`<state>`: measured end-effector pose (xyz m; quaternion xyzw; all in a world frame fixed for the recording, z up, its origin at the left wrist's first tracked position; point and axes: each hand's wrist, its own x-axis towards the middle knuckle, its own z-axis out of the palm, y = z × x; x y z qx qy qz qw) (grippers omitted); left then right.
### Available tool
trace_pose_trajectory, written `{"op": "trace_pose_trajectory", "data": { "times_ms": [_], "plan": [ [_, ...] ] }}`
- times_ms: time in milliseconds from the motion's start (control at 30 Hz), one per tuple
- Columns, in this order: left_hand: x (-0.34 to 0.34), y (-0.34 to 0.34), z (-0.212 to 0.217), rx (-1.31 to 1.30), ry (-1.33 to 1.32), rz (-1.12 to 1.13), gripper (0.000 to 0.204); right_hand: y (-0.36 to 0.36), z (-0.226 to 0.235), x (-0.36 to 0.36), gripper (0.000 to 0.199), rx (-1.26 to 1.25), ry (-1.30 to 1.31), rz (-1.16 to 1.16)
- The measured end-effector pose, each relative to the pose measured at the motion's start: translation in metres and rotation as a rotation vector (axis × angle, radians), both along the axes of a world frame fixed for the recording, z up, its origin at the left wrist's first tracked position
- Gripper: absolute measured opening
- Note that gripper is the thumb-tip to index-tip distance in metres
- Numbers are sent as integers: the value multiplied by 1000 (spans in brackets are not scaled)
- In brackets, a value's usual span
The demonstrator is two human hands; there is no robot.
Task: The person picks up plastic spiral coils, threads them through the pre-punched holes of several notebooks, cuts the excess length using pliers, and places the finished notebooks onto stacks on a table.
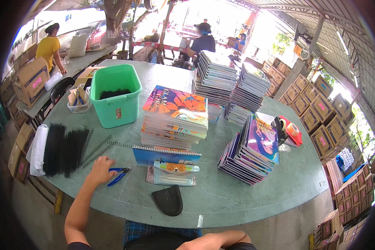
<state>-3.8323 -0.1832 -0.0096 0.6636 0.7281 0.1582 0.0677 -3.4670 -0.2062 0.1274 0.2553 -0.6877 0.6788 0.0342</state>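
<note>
Left hand (99, 168) is stretched out over the table in the lower left of the frame, palm down with fingers loosely curled, and it's touching the blue-handled pliers (118, 174) at their left end. Can't tell if it's actually got a grip on them or is just resting there. Right hand (191, 245) is down at the bottom edge, tucked against the lap, mostly cut off, so no idea how the fingers sit.

Pliers are small, with slim blue plastic grips splayed in a V and dark metal jaws pointing right, lying flat on the green table (221, 196). Just above the hand there's a loose silver wire spiral (96, 148), and left of that a fanned bunch of black spiral coils (64, 149), thin and springy looking. Right of the pliers sits a blue spiral-bound notebook (166, 155), with a clear packet (173, 171) showing a cartoon fox on top of it. A dark, rounded, soft-looking pouch (168, 201) lies nearer the table's edge. Behind is a tall stack of glossy colourful notebooks (175, 118) and a mint green plastic tub (115, 96).
</note>
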Motion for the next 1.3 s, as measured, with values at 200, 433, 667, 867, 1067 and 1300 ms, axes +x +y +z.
{"op": "trace_pose_trajectory", "data": {
  "times_ms": [200, 433, 667, 867, 1067, 1300],
  "plan": [
    [1, 4, -7, -156, -120, -20, 45, 7, 1, 5, 16, 134, 117, 67],
    [3, 9, -8, -195, -107, -47, 50, -3, 23, -11, 23, 119, 260, -82],
    [3, 4, -11, -176, -89, -63, 54, 11, -1, 5, 21, 120, 255, 169],
    [5, 0, -6, -214, -34, -91, 69, 7, -1, 18, 50, -10, 105, 113],
    [4, -4, -10, -237, -88, -77, 70, 20, 1, 14, 43, 11, -17, 450],
    [28, -19, -3, -176, 64, 12, 46, 28, -20, -4, 27, 160, -78, 462]
  ]
}}
